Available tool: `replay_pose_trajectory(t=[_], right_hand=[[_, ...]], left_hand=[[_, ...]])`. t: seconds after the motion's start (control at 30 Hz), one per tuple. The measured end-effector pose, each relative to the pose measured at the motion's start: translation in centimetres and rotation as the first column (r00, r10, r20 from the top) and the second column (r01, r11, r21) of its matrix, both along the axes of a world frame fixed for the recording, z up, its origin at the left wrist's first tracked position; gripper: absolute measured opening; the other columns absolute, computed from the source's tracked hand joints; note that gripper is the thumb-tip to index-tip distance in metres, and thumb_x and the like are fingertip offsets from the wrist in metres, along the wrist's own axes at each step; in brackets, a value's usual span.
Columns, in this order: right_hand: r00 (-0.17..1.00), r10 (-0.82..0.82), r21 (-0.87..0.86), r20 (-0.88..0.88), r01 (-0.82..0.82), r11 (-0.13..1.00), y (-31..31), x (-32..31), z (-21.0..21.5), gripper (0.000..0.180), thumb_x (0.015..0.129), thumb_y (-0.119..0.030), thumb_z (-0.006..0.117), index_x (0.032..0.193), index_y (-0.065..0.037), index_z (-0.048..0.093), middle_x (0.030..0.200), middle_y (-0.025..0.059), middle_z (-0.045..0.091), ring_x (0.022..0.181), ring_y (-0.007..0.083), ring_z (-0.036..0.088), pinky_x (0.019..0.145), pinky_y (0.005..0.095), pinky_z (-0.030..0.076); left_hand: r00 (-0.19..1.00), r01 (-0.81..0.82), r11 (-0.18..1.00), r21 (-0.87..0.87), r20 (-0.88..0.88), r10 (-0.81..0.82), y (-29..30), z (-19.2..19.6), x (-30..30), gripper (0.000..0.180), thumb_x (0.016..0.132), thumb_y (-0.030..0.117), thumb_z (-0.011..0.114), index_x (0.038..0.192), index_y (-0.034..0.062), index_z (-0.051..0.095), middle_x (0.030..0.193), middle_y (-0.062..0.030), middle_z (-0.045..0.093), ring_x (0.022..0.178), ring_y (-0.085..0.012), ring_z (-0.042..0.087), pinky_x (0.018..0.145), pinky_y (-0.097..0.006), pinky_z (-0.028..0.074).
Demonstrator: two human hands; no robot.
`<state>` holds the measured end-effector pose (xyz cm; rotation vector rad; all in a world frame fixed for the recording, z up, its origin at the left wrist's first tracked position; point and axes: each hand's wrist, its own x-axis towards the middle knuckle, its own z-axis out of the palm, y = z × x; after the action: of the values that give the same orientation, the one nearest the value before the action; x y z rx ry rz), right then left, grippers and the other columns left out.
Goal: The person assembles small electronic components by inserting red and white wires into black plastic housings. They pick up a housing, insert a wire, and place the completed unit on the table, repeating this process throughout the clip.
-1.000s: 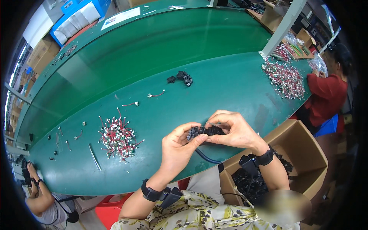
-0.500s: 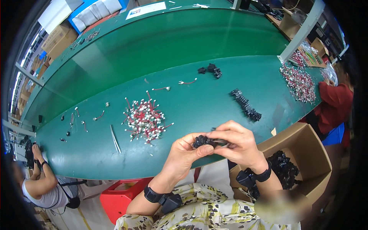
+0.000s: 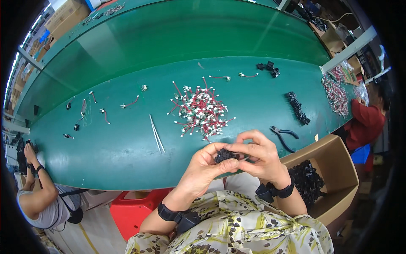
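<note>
My left hand [image 3: 206, 166] is closed round a small clump of black plastic parts [image 3: 224, 155], held low over the table's near edge. Against the clump's right side, my right hand [image 3: 263, 158] pinches with thumb and fingers. Its fingertips partly hide the clump, so single parts are hard to make out. Just beyond my hands lies a heap of short red wires with white connectors [image 3: 203, 111]. Dark-handled pliers [image 3: 282, 137] rest on the table right of my right hand. Metal tweezers [image 3: 157, 134] lie left of the heap.
A row of black parts [image 3: 297, 108] and a smaller black cluster [image 3: 269, 68] lie at the right. A cardboard box [image 3: 344, 169] of black parts stands beside my right arm. Loose wires lie at the left. Co-workers sit at both ends of the green table [image 3: 122, 158].
The view has shifted, so the table's things appear farther right. Both hands stay together at the black clump. The pliers, hidden before by my right hand, now show.
</note>
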<state>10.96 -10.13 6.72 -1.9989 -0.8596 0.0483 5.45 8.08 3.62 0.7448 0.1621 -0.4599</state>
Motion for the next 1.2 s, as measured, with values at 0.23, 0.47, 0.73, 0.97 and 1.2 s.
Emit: replay_pose_trajectory(t=[0.23, 0.47, 0.73, 0.97, 1.2], right_hand=[[0.997, 0.015, -0.096, 0.069, -0.008, 0.995, 4.1, -2.2, 0.2, 0.044, 0.069, -0.001, 0.078, 0.111, -0.010, 0.070, 0.103, 0.0088, 0.058, 0.082, 0.0153, 0.064, 0.061, 0.0288, 0.054], [0.907, 0.052, 0.294, -0.418, 0.081, 0.952, 5.0, -4.1, -1.3, 0.038, 0.079, -0.005, 0.075, 0.115, -0.005, 0.067, 0.106, 0.0017, 0.052, 0.079, 0.0092, 0.054, 0.064, 0.0211, 0.045], [0.497, 0.244, 0.437, -0.833, 0.320, 0.840, 5.6, -6.2, -0.7, 0.036, 0.093, -0.016, 0.062, 0.125, -0.003, 0.058, 0.093, -0.0065, 0.056, 0.061, -0.0012, 0.037, 0.047, 0.0171, 0.026], [0.490, 0.215, 0.416, -0.845, 0.349, 0.840, 4.5, -6.1, -0.5, 0.034, 0.093, -0.021, 0.062, 0.123, -0.004, 0.059, 0.089, -0.0057, 0.061, 0.059, -0.0016, 0.037, 0.047, 0.0179, 0.025], [0.536, 0.199, 0.375, -0.820, 0.241, 0.895, 3.7, -5.5, -1.2, 0.030, 0.089, -0.019, 0.068, 0.114, -0.003, 0.061, 0.089, -0.0031, 0.061, 0.065, -0.0009, 0.046, 0.049, 0.0167, 0.030]], left_hand=[[0.997, -0.077, 0.994, 0.074, 0.033, 0.075, 3.1, -0.7, -1.6, 0.030, 0.088, 0.000, 0.064, 0.117, -0.0010, 0.056, 0.104, -0.0103, 0.065, 0.097, -0.0181, 0.065, 0.087, -0.031, 0.055], [0.996, -0.070, 0.988, -0.139, -0.055, 0.063, 5.4, 1.2, -3.9, 0.033, 0.099, 0.013, 0.051, 0.128, -0.0014, 0.051, 0.120, -0.0142, 0.060, 0.102, -0.0230, 0.065, 0.094, -0.039, 0.053], [0.989, -0.114, 0.956, -0.271, -0.120, 0.084, 5.5, 0.4, -5.3, 0.036, 0.100, 0.016, 0.050, 0.131, -0.0010, 0.047, 0.119, -0.0129, 0.060, 0.104, -0.0251, 0.065, 0.093, -0.037, 0.055], [0.979, -0.117, 0.961, -0.252, -0.194, 0.068, 4.6, 1.4, -5.2, 0.030, 0.098, 0.013, 0.051, 0.124, -0.0016, 0.049, 0.116, -0.0128, 0.061, 0.104, -0.0242, 0.065, 0.093, -0.035, 0.054], [0.976, -0.139, 0.973, -0.184, -0.192, 0.103, 3.5, 0.5, -5.8, 0.022, 0.097, 0.010, 0.052, 0.116, 0.0004, 0.054, 0.113, -0.0125, 0.063, 0.103, -0.0232, 0.065, 0.094, -0.036, 0.054]])
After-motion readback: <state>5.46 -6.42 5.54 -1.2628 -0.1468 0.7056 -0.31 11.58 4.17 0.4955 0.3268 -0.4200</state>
